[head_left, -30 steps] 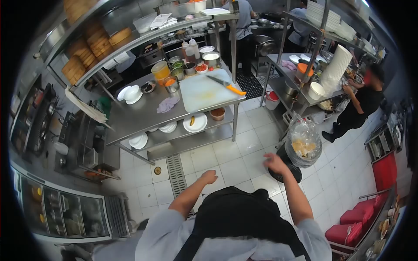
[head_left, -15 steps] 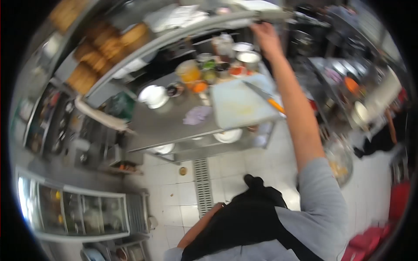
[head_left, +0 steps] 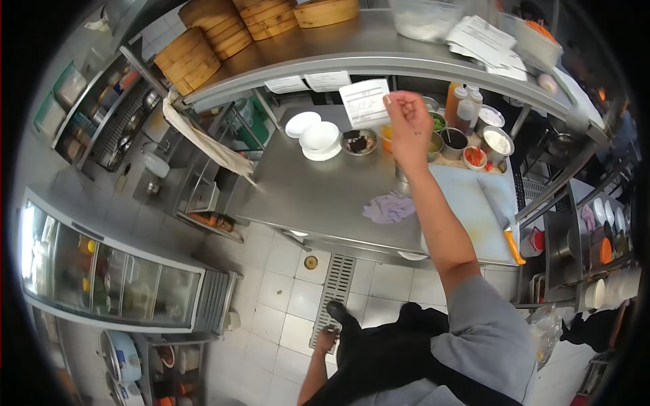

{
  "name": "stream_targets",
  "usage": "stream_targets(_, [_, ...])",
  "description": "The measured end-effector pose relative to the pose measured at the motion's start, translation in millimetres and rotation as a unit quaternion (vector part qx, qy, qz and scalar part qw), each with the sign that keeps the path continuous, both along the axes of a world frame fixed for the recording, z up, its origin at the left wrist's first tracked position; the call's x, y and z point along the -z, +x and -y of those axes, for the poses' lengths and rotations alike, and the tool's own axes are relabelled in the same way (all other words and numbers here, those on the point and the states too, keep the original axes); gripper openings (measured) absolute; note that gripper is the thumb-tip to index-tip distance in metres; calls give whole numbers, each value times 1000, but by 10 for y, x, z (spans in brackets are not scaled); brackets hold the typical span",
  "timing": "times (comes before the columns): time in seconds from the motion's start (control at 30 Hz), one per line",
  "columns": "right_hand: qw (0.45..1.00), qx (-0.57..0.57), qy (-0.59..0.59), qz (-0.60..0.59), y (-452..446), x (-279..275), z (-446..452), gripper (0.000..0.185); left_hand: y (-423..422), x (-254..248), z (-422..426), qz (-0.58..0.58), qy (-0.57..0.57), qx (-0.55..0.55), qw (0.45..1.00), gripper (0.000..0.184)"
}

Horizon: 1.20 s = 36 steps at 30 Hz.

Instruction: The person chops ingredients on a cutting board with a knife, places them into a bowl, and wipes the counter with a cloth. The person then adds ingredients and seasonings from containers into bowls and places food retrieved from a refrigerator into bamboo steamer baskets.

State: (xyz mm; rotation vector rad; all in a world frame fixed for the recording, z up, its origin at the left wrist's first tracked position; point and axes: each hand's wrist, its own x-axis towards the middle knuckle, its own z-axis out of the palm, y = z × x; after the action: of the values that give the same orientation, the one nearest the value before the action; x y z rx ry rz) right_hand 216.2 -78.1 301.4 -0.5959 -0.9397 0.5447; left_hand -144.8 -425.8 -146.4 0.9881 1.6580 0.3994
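My right hand (head_left: 412, 125) pinches a small white printed paper slip (head_left: 362, 103) between thumb and fingers, above the steel table (head_left: 305, 193) and below the overhead shelf. White bowls (head_left: 319, 139) and a metal bowl with dark contents (head_left: 359, 142) sit beneath and left of the slip. Nearer me, a crumpled purple cloth (head_left: 389, 207) lies beside the white cutting board (head_left: 467, 203). On the board rests a knife (head_left: 497, 213) with an orange handle. My left hand (head_left: 326, 340) hangs low by my dark apron; its fingers are too hidden to read.
Bamboo steamers (head_left: 257, 20) and stacked papers (head_left: 484, 42) stand on the overhead shelf (head_left: 379, 51). More slips (head_left: 328, 81) hang under its edge. Squeeze bottles (head_left: 464, 108) and a bowl of red food (head_left: 474, 158) stand behind the board. A glass-fronted fridge (head_left: 115, 277) is at left.
My right hand has left the right end of the shelf edge and come left and down, now holding the paper slip. My view has shifted, and the table appears farther right.
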Motion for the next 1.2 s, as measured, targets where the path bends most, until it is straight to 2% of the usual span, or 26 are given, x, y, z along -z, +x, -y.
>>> stream_targets(0.07, [996,86,32,-2,-110,-77,-173,12,-25,32,71,82,14,-67,994,30])
stream_targets(0.1, [995,95,37,1,-171,-93,-200,12,-249,283,92,-68,33,62,995,26])
stream_targets(0.13, [991,119,63,-20,-226,-121,-208,13,-344,187,126,-5,134,50,990,27])
stream_targets(0.17, [985,139,91,-38,-276,-160,-232,13,-603,218,95,-92,282,209,932,23])
stream_targets(0.2, [982,155,99,-37,-281,-143,-306,13,-695,99,-58,20,115,11,993,23])
stream_targets(0.23, [982,154,105,-32,-293,-175,-341,13,-739,-208,-191,131,-68,-185,972,23])
stream_targets(0.3, [976,204,77,2,-289,-216,-354,11,-1141,-497,-552,219,64,-154,961,25])
stream_targets(0.33, [965,254,42,56,-274,-241,-308,10,-1268,-786,-865,208,87,-166,960,27])
stream_targets(0.37, [947,304,10,104,-249,-261,-222,9,-1407,-1165,-1234,207,113,-159,959,31])
stream_targets(0.43, [809,526,16,262,-126,-264,-9,8,-1699,-1985,-1987,262,243,-136,924,30])
stream_targets(0.47, [808,529,12,258,-87,-264,158,7,-1667,-2694,-2328,213,379,-93,896,26])
stream_targets(0.5, [810,526,4,258,-100,-332,277,7,-1705,-3342,-2678,102,442,-57,889,23])
stream_targets(0.57, [792,510,60,330,-248,-691,484,7,-1598,-4498,-3172,79,573,-37,815,22])
stream_targets(0.6, [797,475,77,366,-348,-930,459,8,-1411,-5119,-3305,-9,634,-24,773,24])
stream_targets(0.63, [804,437,76,397,-484,-1227,391,9,-1327,-5508,-3553,61,658,-24,750,25])
stream_targets(0.67, [808,397,78,428,-597,-1516,256,11,-1190,-5912,-3856,38,719,-32,693,25])
stream_targets(0.7, [799,355,51,483,-637,-1780,49,16,-1017,-6325,-4134,23,781,14,623,25])
stream_targets(0.73, [784,311,24,536,-602,-2017,-187,21,-849,-6706,-4438,-17,807,57,588,27])
stream_targets(0.77, [750,307,-10,585,-497,-2154,-499,28,-688,-7026,-4785,-103,836,73,534,29])
stream_targets(0.8, [713,302,-44,631,-379,-2225,-838,35,-488,-7290,-5024,-128,824,98,543,35])
stream_targets(0.87, [616,275,-182,716,-185,-2310,-1378,46,-255,-7656,-5806,-337,790,95,503,55])
stream_targets(0.9, [622,275,-180,711,-92,-2255,-1582,46,-158,-7773,-6215,-374,767,96,512,62])
stream_targets(0.97, [535,281,-214,768,32,-2135,-1846,50,54,-7881,-6517,-420,745,107,507,70])
stream_targets(1.07, [522,254,-249,775,59,-2082,-1980,53,242,-7948,-6626,-407,559,123,712,79])
stream_targets(1.17, [531,201,-281,773,85,-2204,-1949,49,188,-8109,-6678,-426,537,177,707,83])
stream_targets(1.2, [528,198,-281,776,76,-2225,-1887,49,105,-8116,-6665,-432,584,210,655,74])
